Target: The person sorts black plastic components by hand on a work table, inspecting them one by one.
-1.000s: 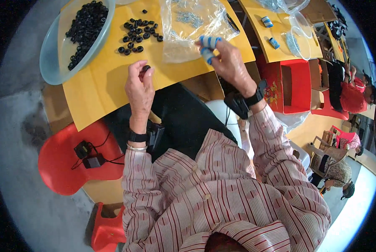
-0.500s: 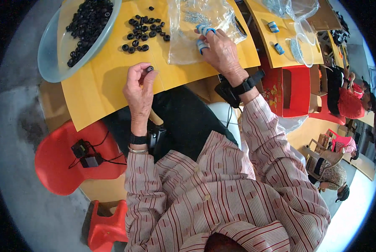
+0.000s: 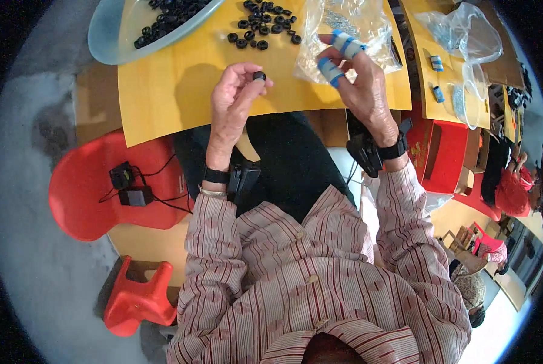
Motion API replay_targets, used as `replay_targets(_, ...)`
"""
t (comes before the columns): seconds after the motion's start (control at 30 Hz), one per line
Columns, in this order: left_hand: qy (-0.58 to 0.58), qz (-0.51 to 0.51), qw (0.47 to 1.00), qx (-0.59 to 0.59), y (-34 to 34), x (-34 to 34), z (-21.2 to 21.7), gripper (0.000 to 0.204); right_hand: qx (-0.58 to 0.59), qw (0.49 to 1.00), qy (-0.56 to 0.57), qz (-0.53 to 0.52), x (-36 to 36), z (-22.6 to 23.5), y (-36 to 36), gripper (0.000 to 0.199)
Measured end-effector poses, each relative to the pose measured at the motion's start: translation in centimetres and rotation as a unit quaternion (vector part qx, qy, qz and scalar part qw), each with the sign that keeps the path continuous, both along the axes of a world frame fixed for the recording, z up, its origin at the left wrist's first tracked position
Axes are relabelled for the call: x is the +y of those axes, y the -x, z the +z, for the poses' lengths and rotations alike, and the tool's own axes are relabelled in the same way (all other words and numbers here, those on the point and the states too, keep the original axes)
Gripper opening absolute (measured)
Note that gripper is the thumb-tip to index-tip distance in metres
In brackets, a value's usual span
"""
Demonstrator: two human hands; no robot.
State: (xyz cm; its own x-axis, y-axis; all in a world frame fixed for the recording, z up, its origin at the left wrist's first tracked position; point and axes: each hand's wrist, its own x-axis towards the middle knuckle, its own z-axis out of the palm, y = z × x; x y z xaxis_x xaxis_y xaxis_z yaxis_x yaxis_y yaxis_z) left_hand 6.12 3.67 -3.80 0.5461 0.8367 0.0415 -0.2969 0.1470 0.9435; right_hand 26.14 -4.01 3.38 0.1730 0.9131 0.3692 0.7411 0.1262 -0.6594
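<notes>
My left hand pinches a small black wheel-like part between thumb and fingertips, above the near edge of the yellow table. To the right, my right hand hovers at the near side of a clear plastic bag. Blue-and-white tape wraps its thumb and index finger, which are apart with nothing visible between them. Small silvery metal pieces lie in the bag. Beyond my left hand, several loose black wheel-like parts lie scattered on the tabletop.
A translucent tub of black parts stands at the far left. On a second table at right are two blue-and-white rolls and another clear bag. A red chair holds black devices with cables. Other people sit at the far right.
My right hand has drawn back toward me from over the bag. My left hand still holds the black part. The whole view has shifted, so the table appears higher and farther right.
</notes>
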Motion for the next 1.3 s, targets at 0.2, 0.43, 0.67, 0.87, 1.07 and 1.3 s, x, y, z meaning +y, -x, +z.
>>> replay_targets(0.2, 0.045, -0.01, 0.999, -0.018, 0.4, 0.0, 0.4, 0.017, -0.002, 0.994, 0.028, 0.103, 1.7, 0.7, 3.4, 0.039)
replay_targets(0.43, 0.017, -0.024, 1.0, -0.006, 0.4, -0.2, 0.4, 0.019, -0.124, 0.982, 0.009, 0.14, 2.8, 0.3, 3.3, 0.028)
replay_targets(0.67, -0.003, -0.003, 1.0, 0.02, 0.1, -0.2, 0.0, 0.018, -0.246, 0.953, 0.028, 0.172, 3.1, 1.0, 3.3, 0.036)
replay_targets(0.87, -0.012, 0.012, 0.999, 0.039, -0.1, -0.3, 0.1, 0.014, -0.274, 0.944, 0.005, 0.181, 3.3, 1.6, 3.9, 0.031)
replay_targets(1.07, 0.023, -0.01, 1.0, -0.005, 0.1, -0.2, 0.3, 0.015, -0.147, 0.979, 0.017, 0.142, 3.2, 1.2, 3.5, 0.034)
replay_targets(1.3, 0.053, -0.026, 0.998, -0.029, 0.4, 0.0, 0.3, 0.016, -0.08, 0.985, -0.019, 0.151, 2.1, 1.5, 4.0, 0.039)
